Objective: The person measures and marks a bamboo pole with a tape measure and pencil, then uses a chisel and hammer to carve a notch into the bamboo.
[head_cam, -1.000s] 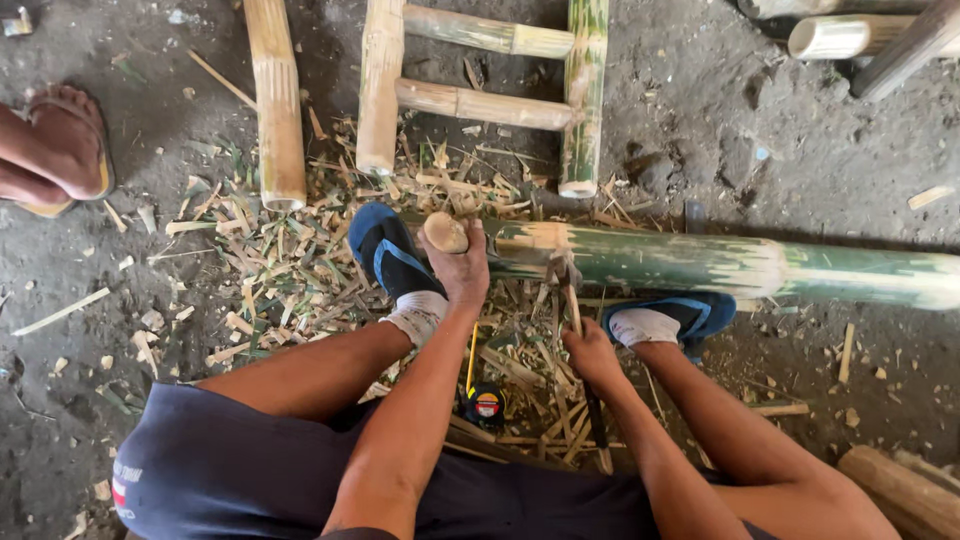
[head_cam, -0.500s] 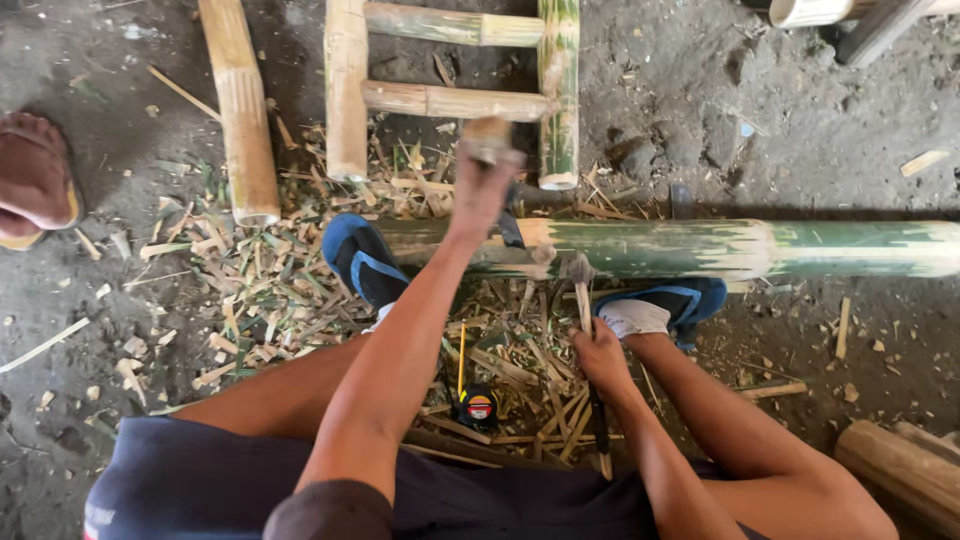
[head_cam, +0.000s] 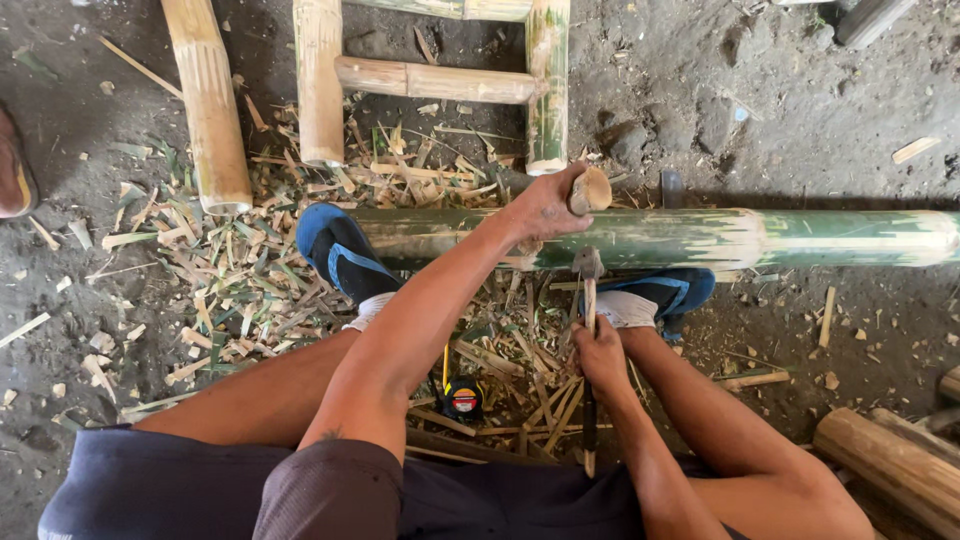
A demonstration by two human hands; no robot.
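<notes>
You are seated low on the dirt floor [head_cam: 820, 120], looking down past your own knees. A long green bamboo pole [head_cam: 700, 238] lies straight across in front of you, running from your left foot out past the right edge of view. Both feet in blue shoes [head_cam: 340, 250] sit against the near side of the pole, which seems to brace it so it cannot roll toward you.

Your right hand [head_cam: 603, 355] is wrapped around the handle of a chisel [head_cam: 588, 275], grip closed firmly. The tool stands nearly upright, its metal tip resting on the top of the pole, so a blow would drive it down into the bamboo.

Your left hand [head_cam: 545, 205] reaches over the pole, grip closed on a short wooden mallet [head_cam: 590, 188]. The mallet head sits just above and beyond the chisel.

Pale bamboo shavings [head_cam: 230, 290] cover the floor around your feet. A yellow and black tape measure [head_cam: 460, 395] lies between your legs, within easy reach. Beyond the pole rests a frame of dry tan bamboo pieces [head_cam: 440, 80] joined at right angles, and a separate tan length [head_cam: 210, 110] lies to its left.
</notes>
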